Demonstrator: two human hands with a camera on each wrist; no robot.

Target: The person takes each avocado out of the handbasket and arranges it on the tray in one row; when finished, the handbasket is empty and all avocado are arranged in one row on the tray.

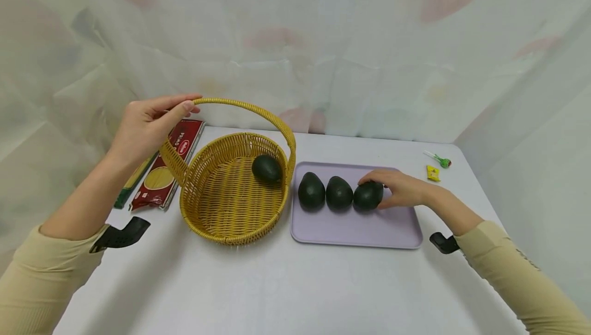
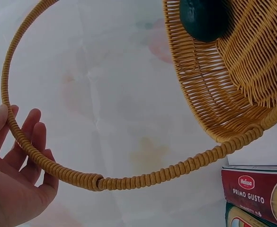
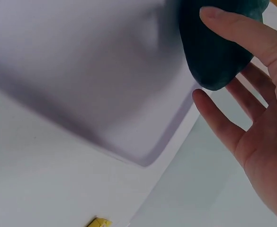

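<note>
- On the lilac tray [image 1: 351, 230], the right hand [image 1: 400, 190] lay over the rightmost avocado [image 1: 367, 195] of a row of three; the fingers were straight and slightly spread, touching its top and far side rather than curling under it. With so little beneath the fruit, a lift from that hold could have let the smooth skin slip out.
- The held fruit touched the middle avocado [image 1: 339, 193], which sat just beside the left avocado [image 1: 311, 191]. A sideways drag could have nudged both and set them rolling toward the tray's rim.
- At the woven basket [image 1: 217, 212], the left hand [image 1: 148, 125] held the arched handle [image 1: 258, 111] near its top, thumb above and fingers loosely curled beneath. The basket appeared tilted toward the tray, so a loosened grip could have dropped it flat with a jolt.
- One avocado [image 1: 266, 168] already lay inside against the wall nearest the tray; more tilt might have rolled it out over the rim.
- Pasta packets [image 1: 168, 168] lay touching the basket's left side and could have been dragged along.
</note>
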